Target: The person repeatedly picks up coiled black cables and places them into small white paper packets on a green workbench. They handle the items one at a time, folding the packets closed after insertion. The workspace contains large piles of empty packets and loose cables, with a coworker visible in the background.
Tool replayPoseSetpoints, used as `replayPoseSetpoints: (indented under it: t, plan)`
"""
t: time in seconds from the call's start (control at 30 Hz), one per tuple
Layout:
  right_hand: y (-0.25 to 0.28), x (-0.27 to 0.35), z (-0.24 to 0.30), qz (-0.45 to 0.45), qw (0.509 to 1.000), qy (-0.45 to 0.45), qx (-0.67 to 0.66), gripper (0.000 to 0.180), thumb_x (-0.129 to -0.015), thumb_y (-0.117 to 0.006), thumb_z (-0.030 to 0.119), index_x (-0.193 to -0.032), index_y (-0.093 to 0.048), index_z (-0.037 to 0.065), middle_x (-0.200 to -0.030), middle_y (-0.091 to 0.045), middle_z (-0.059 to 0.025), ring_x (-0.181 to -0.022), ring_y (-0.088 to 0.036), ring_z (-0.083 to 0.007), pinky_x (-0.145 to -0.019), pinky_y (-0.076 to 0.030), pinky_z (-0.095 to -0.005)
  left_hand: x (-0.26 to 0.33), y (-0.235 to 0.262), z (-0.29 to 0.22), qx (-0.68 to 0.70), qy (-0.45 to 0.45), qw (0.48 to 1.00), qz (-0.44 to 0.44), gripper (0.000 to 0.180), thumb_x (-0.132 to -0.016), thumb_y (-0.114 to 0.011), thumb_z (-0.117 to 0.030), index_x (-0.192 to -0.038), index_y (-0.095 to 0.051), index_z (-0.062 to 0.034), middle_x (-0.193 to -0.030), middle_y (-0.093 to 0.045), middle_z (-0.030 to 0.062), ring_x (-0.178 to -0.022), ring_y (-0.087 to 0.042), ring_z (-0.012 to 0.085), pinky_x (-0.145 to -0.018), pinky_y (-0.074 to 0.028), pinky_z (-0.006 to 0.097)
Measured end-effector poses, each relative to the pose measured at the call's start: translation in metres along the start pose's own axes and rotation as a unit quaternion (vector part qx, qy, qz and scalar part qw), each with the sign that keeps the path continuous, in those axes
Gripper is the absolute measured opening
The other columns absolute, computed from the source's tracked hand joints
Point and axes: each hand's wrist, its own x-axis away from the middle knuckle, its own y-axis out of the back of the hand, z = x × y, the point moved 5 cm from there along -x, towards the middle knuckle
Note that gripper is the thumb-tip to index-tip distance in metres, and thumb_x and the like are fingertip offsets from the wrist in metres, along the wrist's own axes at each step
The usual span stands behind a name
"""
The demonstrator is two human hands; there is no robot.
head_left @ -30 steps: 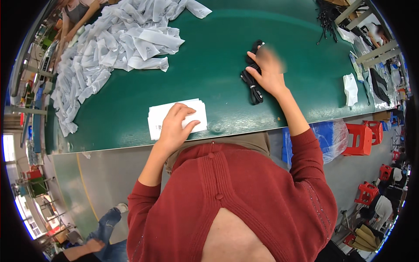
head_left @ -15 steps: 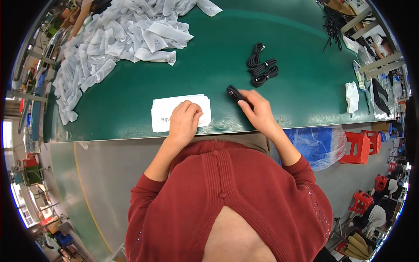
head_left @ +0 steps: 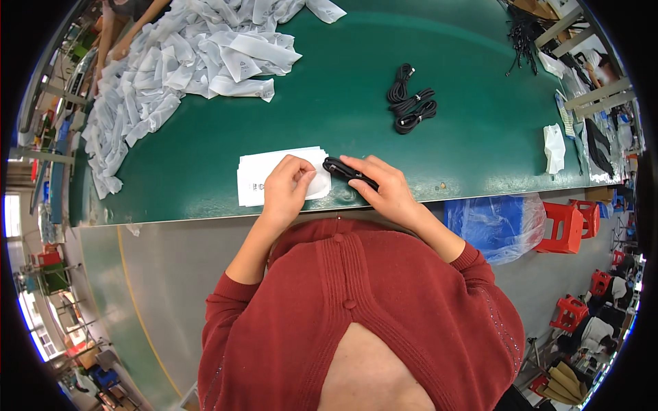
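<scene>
A stack of flat white plastic bags (head_left: 252,169) lies near the front edge of the green table. Over its right half, my left hand (head_left: 288,188) is closed, thumb and fingers pinching the top bag near its right end. Between the fingers and thumb of my right hand (head_left: 385,185) is a coiled black cable (head_left: 351,172). The coil's far end reaches the right edge of the stack, just beside my left fingertips. Further back on the table, several bundled black cables (head_left: 411,106) lie together.
A big heap of filled white bags (head_left: 199,61) covers the table's far left, with another person's arm (head_left: 140,27) behind it. More black cables (head_left: 524,44) hang together at the far right. A white packet (head_left: 554,149) lies at the right edge. Red stools (head_left: 561,226) stand below.
My right hand has brought the coiled cable left, up to the right end of the bag stack. My left hand has stayed at the stack, its fingers shifting slightly. The other person's arm shows more.
</scene>
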Motion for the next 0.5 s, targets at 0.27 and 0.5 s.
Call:
replayPoseSetpoints:
  t: [0.27, 0.5]
  plan:
    - [-0.001, -0.002, 0.011, -0.068, 0.964, 0.185, 0.177, 0.043, -0.073, -0.070, 0.000, -0.115, -0.071, 0.012, -0.090, -0.061, -0.0058, -0.079, -0.056, -0.0238, -0.068, -0.051, -0.0360, -0.004, 0.004, 0.004, 0.060, 0.038, 0.997, 0.013, 0.006, -0.086, -0.067, -0.002, -0.089, -0.062, 0.0002, -0.082, -0.061, 0.0060, -0.071, -0.054, 0.0144, -0.070, -0.046, 0.028]
    - [-0.002, 0.001, 0.020, -0.044, 0.942, 0.248, 0.221, 0.042, -0.072, -0.069, 0.003, -0.112, -0.073, 0.016, -0.095, -0.062, -0.0040, -0.083, -0.057, -0.0226, -0.069, -0.052, -0.0345, -0.006, 0.005, -0.002, 0.040, 0.021, 0.999, 0.019, 0.005, -0.086, -0.067, -0.001, -0.088, -0.062, 0.0007, -0.083, -0.060, 0.0077, -0.071, -0.056, 0.0163, -0.069, -0.047, 0.029]
